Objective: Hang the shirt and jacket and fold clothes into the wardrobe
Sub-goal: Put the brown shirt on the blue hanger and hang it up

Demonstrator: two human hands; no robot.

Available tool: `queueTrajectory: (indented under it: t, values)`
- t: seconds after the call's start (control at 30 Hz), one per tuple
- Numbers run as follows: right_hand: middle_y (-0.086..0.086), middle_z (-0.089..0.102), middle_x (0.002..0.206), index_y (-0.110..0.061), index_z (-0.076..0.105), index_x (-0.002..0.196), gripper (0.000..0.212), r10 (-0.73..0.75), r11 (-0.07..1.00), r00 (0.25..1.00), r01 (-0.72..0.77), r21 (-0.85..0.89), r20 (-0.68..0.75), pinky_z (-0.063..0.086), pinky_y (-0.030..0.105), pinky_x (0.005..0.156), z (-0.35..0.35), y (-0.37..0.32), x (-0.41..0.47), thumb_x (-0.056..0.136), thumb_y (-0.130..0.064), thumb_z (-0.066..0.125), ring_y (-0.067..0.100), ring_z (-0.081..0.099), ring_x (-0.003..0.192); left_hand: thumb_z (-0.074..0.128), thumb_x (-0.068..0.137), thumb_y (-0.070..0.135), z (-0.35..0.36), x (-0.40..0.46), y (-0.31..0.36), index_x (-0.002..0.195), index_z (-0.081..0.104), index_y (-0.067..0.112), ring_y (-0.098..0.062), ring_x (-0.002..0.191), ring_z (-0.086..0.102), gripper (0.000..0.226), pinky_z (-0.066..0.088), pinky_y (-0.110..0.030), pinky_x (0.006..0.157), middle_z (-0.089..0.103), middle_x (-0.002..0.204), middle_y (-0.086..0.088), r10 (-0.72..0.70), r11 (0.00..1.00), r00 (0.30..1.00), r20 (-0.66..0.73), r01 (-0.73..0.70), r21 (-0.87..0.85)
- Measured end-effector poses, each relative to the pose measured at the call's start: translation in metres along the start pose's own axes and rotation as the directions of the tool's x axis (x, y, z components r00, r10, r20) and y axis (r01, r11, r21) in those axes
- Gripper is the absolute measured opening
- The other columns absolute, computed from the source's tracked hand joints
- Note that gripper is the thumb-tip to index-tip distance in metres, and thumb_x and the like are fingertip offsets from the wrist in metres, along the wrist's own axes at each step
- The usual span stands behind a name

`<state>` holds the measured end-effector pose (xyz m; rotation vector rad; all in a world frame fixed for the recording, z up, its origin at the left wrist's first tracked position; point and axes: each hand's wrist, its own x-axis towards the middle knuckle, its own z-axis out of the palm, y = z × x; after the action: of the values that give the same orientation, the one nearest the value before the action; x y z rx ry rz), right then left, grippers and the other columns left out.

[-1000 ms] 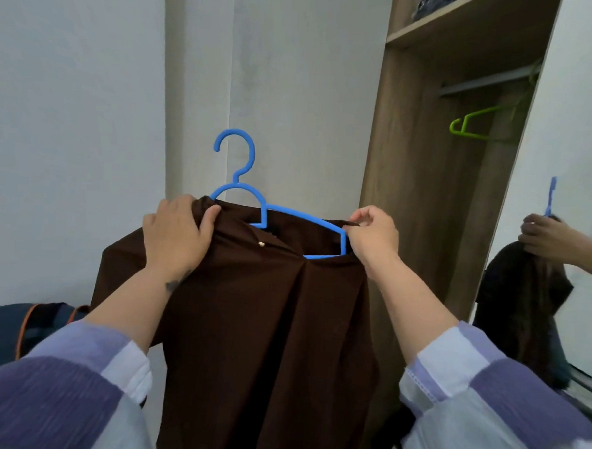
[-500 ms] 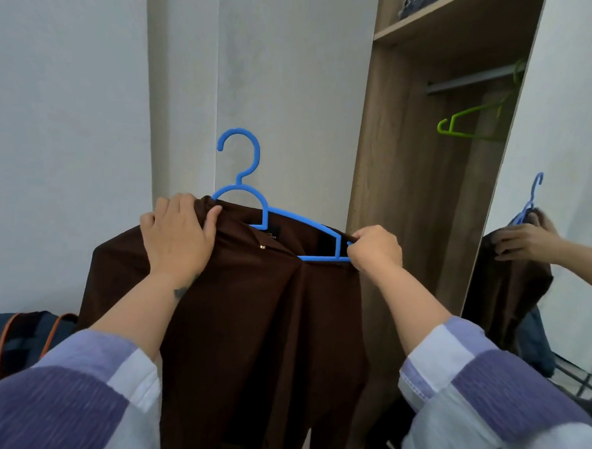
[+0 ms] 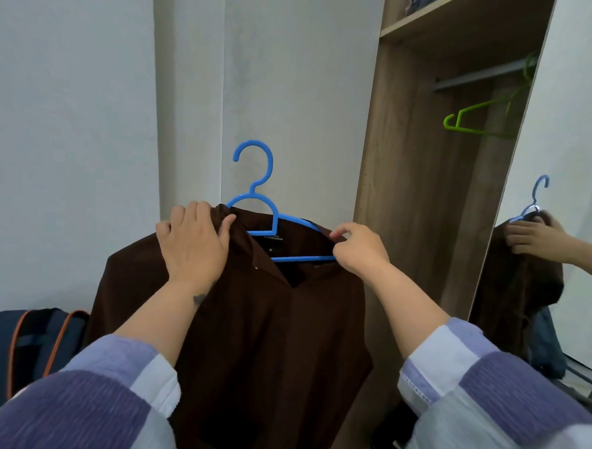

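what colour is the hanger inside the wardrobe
Lime green hanger, seen in the head view.

There is one view only, from the person's head, facing forward and slightly down. It sits close behind both forearms, so the left hand (image 3: 194, 243) and right hand (image 3: 358, 250) fill the middle, with the wardrobe (image 3: 402, 195) near on the right.

A home bedroom corner: open wooden wardrobe (image 3: 410, 182) with rail (image 3: 480, 77), mirror (image 3: 565, 169), plain white walls (image 3: 64, 109).
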<state>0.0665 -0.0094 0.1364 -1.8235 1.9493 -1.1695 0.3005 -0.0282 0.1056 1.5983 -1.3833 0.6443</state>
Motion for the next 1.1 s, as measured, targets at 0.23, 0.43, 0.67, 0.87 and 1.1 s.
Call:
queueTrajectory:
  t: [0.23, 0.43, 0.67, 0.87, 1.1]
  values:
    - [-0.010, 0.055, 0.115, -0.035, 0.055, 0.118, 0.025, -0.398, 0.909, 0.907, 0.371, -0.189, -0.140, 0.029, 0.038, 0.097, 0.001, -0.012, -0.003, 0.094, -0.036, 0.048, 0.012, 0.044, 0.113, 0.039, 0.095, 0.050, -0.004, -0.005, 0.023, 0.093, 0.054, 0.012, -0.024, 0.088, 0.048, 0.041, 0.025, -0.032, 0.074, 0.055, 0.089, -0.003, 0.061, 0.994, 0.998, 0.010, -0.060, -0.089]
    - [-0.009, 0.061, 0.098, -0.026, 0.053, 0.112, 0.022, -0.433, 0.898, 0.893, 0.415, -0.148, -0.123, 0.030, 0.037, 0.093, 0.010, -0.022, -0.006, 0.100, -0.040, 0.040, 0.012, 0.056, 0.093, 0.037, 0.094, 0.053, 0.000, -0.011, 0.037, 0.091, 0.054, 0.014, -0.024, 0.087, 0.049, 0.043, 0.025, -0.031, 0.073, 0.058, 0.089, -0.002, 0.140, 0.982, 0.989, 0.052, -0.132, -0.136]
    - [-0.009, 0.052, 0.079, -0.025, 0.048, 0.091, 0.014, -0.470, 0.856, 0.840, 0.360, -0.370, -0.270, 0.035, 0.034, 0.078, -0.004, -0.014, 0.000, 0.101, -0.031, 0.039, 0.014, 0.049, 0.075, 0.023, 0.094, 0.059, -0.002, 0.003, 0.027, 0.081, 0.048, 0.019, -0.021, 0.087, 0.046, 0.048, 0.032, -0.034, 0.079, 0.058, 0.084, 0.002, 0.147, 0.970, 0.983, 0.113, -0.121, -0.211]
    - [-0.007, 0.054, 0.081, -0.023, 0.050, 0.096, 0.015, -0.458, 0.851, 0.835, 0.314, -0.421, -0.304, 0.037, 0.035, 0.077, -0.020, -0.003, 0.001, 0.101, -0.031, 0.038, 0.016, 0.052, 0.079, 0.029, 0.090, 0.065, -0.001, 0.010, 0.022, 0.069, 0.046, 0.019, -0.020, 0.086, 0.043, 0.055, 0.031, -0.034, 0.078, 0.052, 0.072, 0.007, 0.151, 0.969, 0.980, 0.126, -0.122, -0.214]
    - [-0.002, 0.057, 0.083, -0.021, 0.045, 0.093, 0.014, -0.380, 0.878, 0.904, 0.286, -0.383, -0.197, 0.037, 0.039, 0.080, -0.017, 0.004, -0.008, 0.102, -0.028, 0.036, 0.020, 0.052, 0.079, 0.029, 0.090, 0.067, -0.005, 0.020, 0.022, 0.071, 0.048, 0.020, -0.021, 0.089, 0.043, 0.054, 0.029, -0.034, 0.078, 0.055, 0.074, 0.006, 0.274, 0.955, 0.948, 0.161, -0.248, -0.163]
